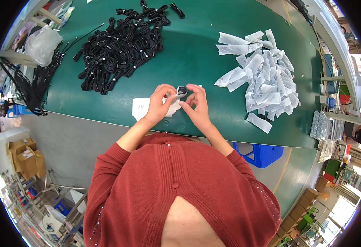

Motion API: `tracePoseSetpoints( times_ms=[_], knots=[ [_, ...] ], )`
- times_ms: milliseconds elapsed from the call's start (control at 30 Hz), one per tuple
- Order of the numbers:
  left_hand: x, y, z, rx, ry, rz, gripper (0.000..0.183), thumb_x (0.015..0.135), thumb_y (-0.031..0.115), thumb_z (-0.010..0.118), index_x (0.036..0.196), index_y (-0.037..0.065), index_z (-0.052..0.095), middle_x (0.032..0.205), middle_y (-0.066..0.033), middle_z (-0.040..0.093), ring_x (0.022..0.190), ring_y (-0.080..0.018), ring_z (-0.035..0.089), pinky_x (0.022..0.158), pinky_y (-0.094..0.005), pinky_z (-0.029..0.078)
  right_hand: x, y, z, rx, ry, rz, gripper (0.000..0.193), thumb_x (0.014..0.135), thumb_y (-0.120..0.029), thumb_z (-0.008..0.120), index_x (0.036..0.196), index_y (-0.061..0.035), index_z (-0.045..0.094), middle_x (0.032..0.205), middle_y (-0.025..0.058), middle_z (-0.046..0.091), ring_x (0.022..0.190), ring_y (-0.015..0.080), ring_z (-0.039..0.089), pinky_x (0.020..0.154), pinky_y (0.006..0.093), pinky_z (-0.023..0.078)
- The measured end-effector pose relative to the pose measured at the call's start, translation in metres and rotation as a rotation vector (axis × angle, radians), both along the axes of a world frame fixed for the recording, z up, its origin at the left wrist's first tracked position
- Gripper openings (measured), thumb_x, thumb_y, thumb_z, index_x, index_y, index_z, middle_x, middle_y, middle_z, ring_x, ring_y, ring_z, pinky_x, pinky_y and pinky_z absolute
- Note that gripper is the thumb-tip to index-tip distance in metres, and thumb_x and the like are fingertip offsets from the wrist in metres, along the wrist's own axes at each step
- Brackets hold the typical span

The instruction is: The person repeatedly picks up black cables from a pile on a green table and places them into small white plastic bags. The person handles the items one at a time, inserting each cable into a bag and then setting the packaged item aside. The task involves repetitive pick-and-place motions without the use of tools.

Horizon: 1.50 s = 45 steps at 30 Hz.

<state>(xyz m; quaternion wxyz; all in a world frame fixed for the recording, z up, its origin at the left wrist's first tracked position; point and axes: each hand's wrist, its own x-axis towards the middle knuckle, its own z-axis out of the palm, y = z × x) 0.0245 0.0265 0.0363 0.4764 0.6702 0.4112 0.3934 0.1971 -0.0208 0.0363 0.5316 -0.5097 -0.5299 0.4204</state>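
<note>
A small whitish plastic sleeve with a black coiled cable in its mouth is held up over the near edge of the table. My left hand pinches the sleeve from its left side. Close by on the other side, my right hand has its thumb and forefinger apart, the thumb near the sleeve's lower part. Under and beside my left hand lie flat white sleeves, partly covered by the hand and wrist.
A heap of black coiled cables lies at the far left of the green table. Many filled whitish sleeves are piled at the right. Loose black cables hang over the left edge near a clear plastic bag. A blue stool stands below.
</note>
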Motion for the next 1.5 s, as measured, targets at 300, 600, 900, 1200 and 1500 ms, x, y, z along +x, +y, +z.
tracePoseSetpoints(
  times_ms=[300, 600, 900, 1200, 1500],
  knots=[
    [0.021, 0.016, 0.018, -0.061, -0.1, -0.046, 0.006, 0.09, 0.005, 0.063, 0.094, 0.003, 0.059, 0.107, -0.006, 0.059, 0.093, -0.0136, 0.055, 0.082, -0.0281, 0.045, 0.046, 0.019, 0.019, 0.239, -0.422, -0.252, 0.009, 0.09, -0.006, 0.064, 0.098, -0.002, 0.063, 0.094, 0.0086, 0.059, 0.078, 0.0166, 0.057, 0.069, 0.0289, 0.047],
    [-0.033, -0.019, -0.049, 0.271, 0.506, -0.192, 0.028, 0.074, 0.011, 0.076, 0.098, 0.008, 0.063, 0.1, -0.0113, 0.056, 0.095, -0.0319, 0.056, 0.081, -0.0394, 0.048, 0.102, 0.07, 0.032, 0.149, -0.796, -0.559, 0.032, 0.084, -0.011, 0.063, 0.116, -0.0069, 0.06, 0.108, 0.0146, 0.058, 0.108, 0.0357, 0.051, 0.092, 0.0449, 0.043],
    [-0.026, -0.02, -0.06, 0.369, 0.547, -0.11, 0.008, 0.077, 0.007, 0.069, 0.08, 0.007, 0.062, 0.085, -0.0064, 0.059, 0.082, -0.0279, 0.058, 0.072, -0.0379, 0.049, -0.076, 0.202, -0.022, 0.343, -0.939, 0.062, 0.045, 0.085, -0.014, 0.068, 0.129, -0.0184, 0.059, 0.131, 0.018, 0.05, 0.111, 0.034, 0.055, 0.092, 0.0433, 0.049],
    [-0.027, -0.023, -0.06, 0.107, 0.417, 0.056, 0.008, 0.08, 0.005, 0.069, 0.083, 0.004, 0.062, 0.084, -0.009, 0.063, 0.08, -0.029, 0.062, 0.068, -0.0371, 0.051, -0.035, 0.166, -0.071, 0.075, -0.549, -0.029, 0.02, 0.082, -0.01, 0.07, 0.097, -0.0038, 0.058, 0.094, 0.012, 0.061, 0.082, 0.0295, 0.064, 0.072, 0.0415, 0.051],
    [-0.027, -0.02, -0.055, -0.029, 0.392, 0.07, 0.008, 0.083, 0.005, 0.069, 0.087, 0.002, 0.062, 0.085, -0.0104, 0.063, 0.073, -0.0256, 0.062, 0.067, -0.0339, 0.05, 0.016, 0.017, -0.039, -0.078, -0.314, -0.007, 0.031, 0.085, -0.005, 0.068, 0.114, -0.0017, 0.058, 0.1, 0.0108, 0.065, 0.091, 0.0198, 0.065, 0.08, 0.031, 0.051]
  ],
)
